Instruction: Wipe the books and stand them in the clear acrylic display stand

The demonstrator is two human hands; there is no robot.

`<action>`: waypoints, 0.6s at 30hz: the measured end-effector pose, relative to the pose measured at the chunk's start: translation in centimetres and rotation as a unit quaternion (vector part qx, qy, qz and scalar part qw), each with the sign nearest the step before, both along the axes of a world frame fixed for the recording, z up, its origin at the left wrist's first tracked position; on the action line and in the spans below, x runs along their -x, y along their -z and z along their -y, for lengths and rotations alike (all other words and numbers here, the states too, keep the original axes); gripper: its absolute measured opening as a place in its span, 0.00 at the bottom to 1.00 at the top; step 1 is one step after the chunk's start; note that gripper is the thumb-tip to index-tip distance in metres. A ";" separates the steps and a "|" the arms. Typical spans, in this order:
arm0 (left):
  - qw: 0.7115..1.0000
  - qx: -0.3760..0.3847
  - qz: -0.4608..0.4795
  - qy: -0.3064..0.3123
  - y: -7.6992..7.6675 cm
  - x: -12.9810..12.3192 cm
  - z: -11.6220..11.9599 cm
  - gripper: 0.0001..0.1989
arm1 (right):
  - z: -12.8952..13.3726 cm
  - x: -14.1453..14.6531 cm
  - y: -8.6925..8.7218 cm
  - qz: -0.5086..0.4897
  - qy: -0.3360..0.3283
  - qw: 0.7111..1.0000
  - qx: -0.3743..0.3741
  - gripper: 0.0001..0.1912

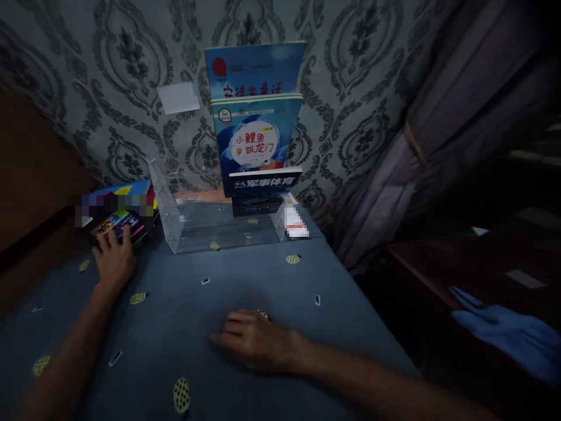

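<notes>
At the left of the table, my left hand (114, 254) lies with its fingers spread over the near edge of a dark book with a colourful cover (118, 225). Its thumb is not clearly seen, and no grip round the book shows. My right hand (258, 345) rests on the table near the middle, fingers loosely bent and holding nothing. Beyond the hands stands a clear acrylic book rack (169, 219). Three books stand stepped at its right side: a tall blue one (258, 61), a teal one with a fish picture (254, 140) and a low dark navy one (265, 193).
The table has a grey-blue patterned cloth (175, 327). More books (120, 188) lie behind the dark one, partly blurred out. A white item (294, 217) sits right of the rack. Patterned wallpaper (359, 76) rises behind; a tied curtain (390, 175) hangs right, above blue cloth (504, 330).
</notes>
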State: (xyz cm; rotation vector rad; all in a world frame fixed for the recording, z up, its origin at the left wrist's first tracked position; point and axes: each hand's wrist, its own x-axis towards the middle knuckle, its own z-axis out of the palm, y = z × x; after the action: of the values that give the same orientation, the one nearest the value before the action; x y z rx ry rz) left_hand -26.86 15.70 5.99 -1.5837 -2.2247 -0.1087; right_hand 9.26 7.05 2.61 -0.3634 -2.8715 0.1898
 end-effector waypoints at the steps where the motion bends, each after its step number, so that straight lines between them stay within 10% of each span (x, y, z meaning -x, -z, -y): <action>1: 1.000 0.005 -0.005 0.004 0.0 0.0 0.5 0.32 | 0.0 -0.2 0.4 -0.023 0.007 1.000 0.013 0.13; 18: 0.963 0.128 0.196 0.135 5.6 6.1 11.6 0.39 | -0.3 -0.3 1.2 -0.106 0.053 0.984 0.131 0.17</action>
State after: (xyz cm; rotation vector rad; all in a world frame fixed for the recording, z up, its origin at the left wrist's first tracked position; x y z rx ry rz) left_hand -32.93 4.11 0.40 -2.1650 -2.3701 -0.2400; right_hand 9.52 7.39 1.46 -0.5105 -2.6123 0.5542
